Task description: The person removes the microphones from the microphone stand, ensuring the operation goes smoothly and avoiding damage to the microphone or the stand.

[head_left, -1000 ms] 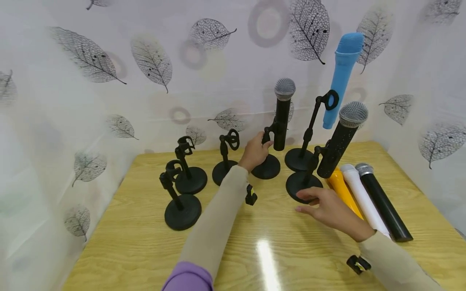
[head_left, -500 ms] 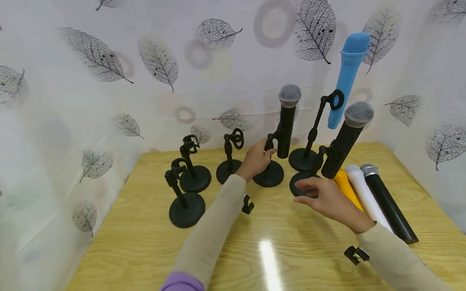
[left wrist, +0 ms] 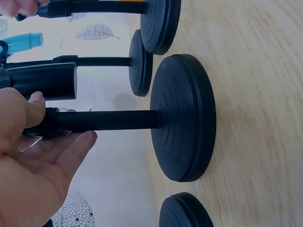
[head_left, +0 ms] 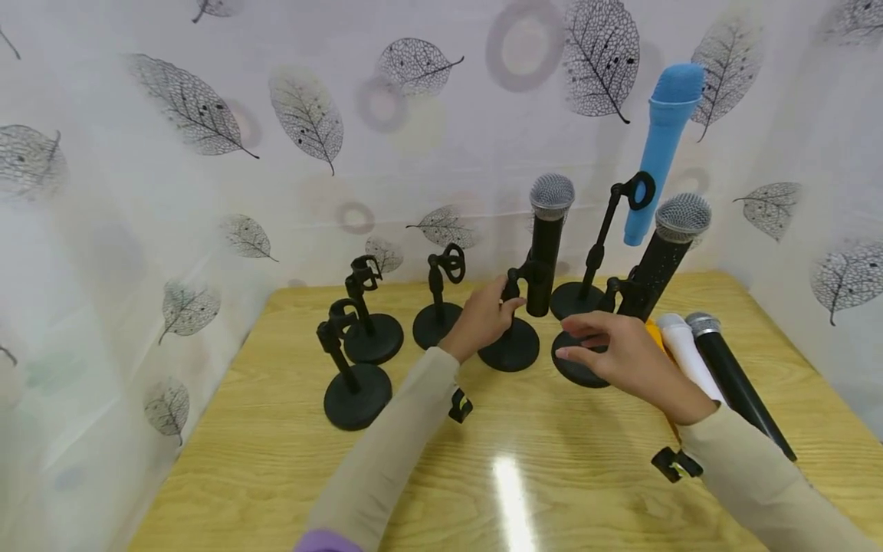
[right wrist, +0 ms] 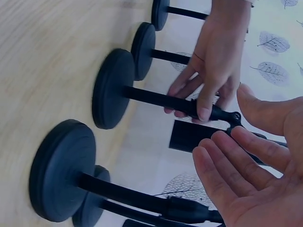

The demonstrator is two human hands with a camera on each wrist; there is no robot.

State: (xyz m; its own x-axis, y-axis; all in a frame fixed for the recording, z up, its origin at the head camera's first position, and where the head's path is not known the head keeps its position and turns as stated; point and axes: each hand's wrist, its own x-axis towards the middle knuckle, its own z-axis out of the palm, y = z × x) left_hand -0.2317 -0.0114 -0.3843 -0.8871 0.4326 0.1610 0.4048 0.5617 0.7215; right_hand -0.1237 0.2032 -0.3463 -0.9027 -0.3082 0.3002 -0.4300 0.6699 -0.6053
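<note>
In the head view my left hand grips the post of a black tabletop microphone stand. The left wrist view shows thumb and fingers around the upper part of that post, its round base on the table. A black microphone with a silver mesh head sits upright in this stand's clip. To the right, my right hand hovers with fingers apart, holding nothing. It partly covers another stand, whose clip carries a tilted black microphone.
Behind, a tall stand carries a blue microphone. Three stands with bare clips, including the front one, stand on the left. White and black microphones lie at right beside a mostly hidden orange one. A leaf-patterned sheet hangs behind.
My left hand has drawn its stand and microphone nearer across the table. My right hand has shifted slightly farther forward, still holding nothing. The head view has turned a little left.
</note>
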